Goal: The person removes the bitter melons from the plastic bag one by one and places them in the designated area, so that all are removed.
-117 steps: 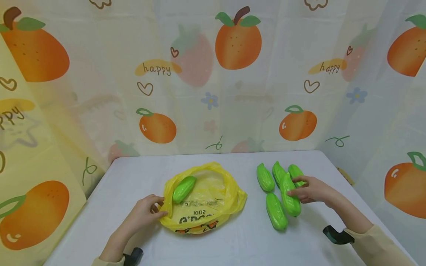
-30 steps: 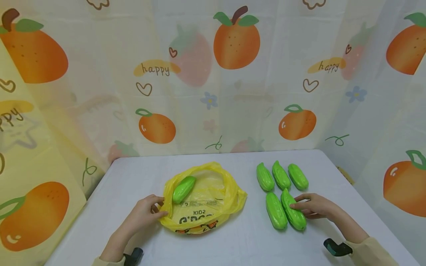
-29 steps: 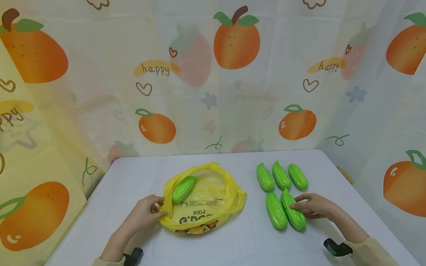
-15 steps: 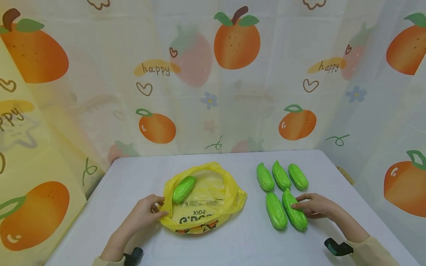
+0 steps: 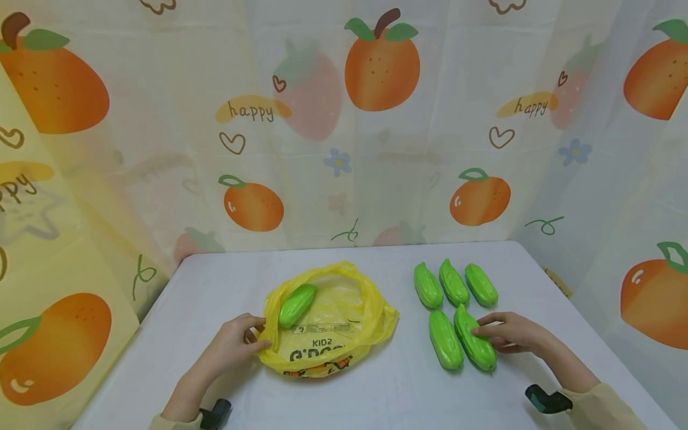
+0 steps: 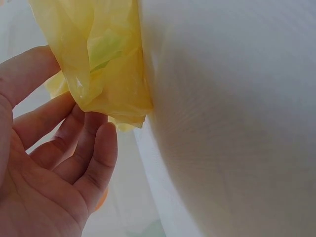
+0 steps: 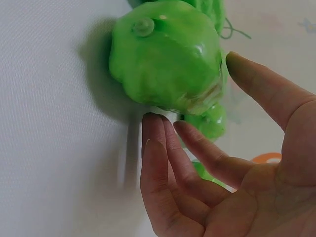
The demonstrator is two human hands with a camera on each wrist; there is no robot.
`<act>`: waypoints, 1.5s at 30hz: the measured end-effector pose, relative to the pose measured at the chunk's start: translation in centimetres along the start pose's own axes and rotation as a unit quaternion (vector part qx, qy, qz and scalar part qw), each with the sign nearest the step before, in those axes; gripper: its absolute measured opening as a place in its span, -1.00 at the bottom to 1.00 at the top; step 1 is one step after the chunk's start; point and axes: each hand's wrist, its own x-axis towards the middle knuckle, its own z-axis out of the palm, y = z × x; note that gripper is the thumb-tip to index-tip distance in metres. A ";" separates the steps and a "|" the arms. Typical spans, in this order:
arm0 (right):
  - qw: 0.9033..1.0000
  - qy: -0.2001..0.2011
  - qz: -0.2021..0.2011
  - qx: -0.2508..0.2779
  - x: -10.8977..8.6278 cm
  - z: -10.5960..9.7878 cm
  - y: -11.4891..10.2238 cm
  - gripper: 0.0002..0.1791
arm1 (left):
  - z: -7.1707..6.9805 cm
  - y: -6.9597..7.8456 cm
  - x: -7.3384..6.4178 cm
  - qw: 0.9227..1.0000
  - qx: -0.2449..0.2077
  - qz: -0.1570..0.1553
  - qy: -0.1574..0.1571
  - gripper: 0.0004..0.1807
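A yellow plastic bag (image 5: 328, 358) lies spread on the table with its mouth up. My left hand (image 5: 232, 341) pinches its left rim; in the left wrist view the bag's film (image 6: 106, 94) runs between thumb and fingers. Inside the bag, at its left, sits one glossy green bitter melon (image 5: 297, 306). My right hand (image 5: 513, 334) is beside a ridged bitter melon (image 5: 475, 340) at the front right of a group. In the right wrist view that bitter melon's rounded end (image 7: 168, 54) faces the fingers, which are loosely extended near its surface. Firm contact cannot be made out.
Just left of that bitter melon lies another bitter melon (image 5: 445, 340). Behind them is a back row: a left bitter melon (image 5: 427, 285), a middle one and a right bitter melon (image 5: 481, 285). A white cloth covers the table (image 5: 371, 406); a fruit-printed curtain (image 5: 398, 155) hangs behind.
Earlier my right hand held the bitter melon over the others; now it lies on the table beside the front one. It has shifted slightly since. My left hand keeps its place.
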 end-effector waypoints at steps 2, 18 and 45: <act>1.000 -0.001 -0.002 0.002 0.0 -0.1 0.1 -0.24 | 0.0 0.0 0.0 1.000 -0.001 0.001 0.000 -0.47; 0.998 -0.005 -0.049 0.042 -0.9 -2.2 -1.2 -0.22 | -0.1 0.2 -0.1 1.000 -0.004 -0.003 -0.001 -0.47; 0.990 0.016 -0.131 0.046 0.2 -1.6 -9.8 -0.29 | -0.1 0.2 0.0 1.000 -0.001 0.004 0.002 -0.48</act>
